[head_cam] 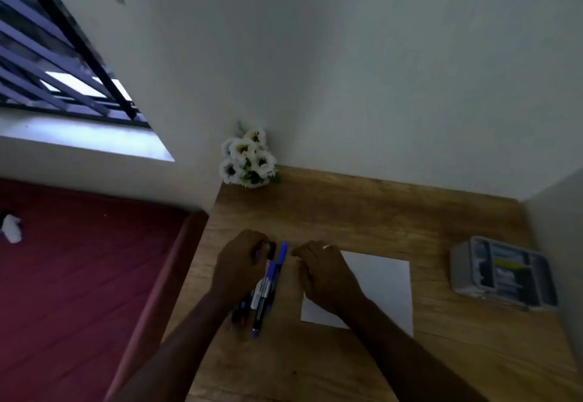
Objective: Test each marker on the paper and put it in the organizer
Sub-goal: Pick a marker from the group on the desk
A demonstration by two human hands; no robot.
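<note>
Markers (266,288) lay bunched on wooden tabletop (362,218) left of white paper (381,278), long axes running near to far, blue caps pointing away, left hand (239,262) curled over their far ends, grip unclear, right hand (325,272) loosely curled on paper's left edge, holding nothing, grey organizer (501,272) far right.

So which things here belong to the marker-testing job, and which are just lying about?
Job: markers, paper, organizer, left hand, right hand.
Lying about: flowers, red mattress, white object on it.
</note>
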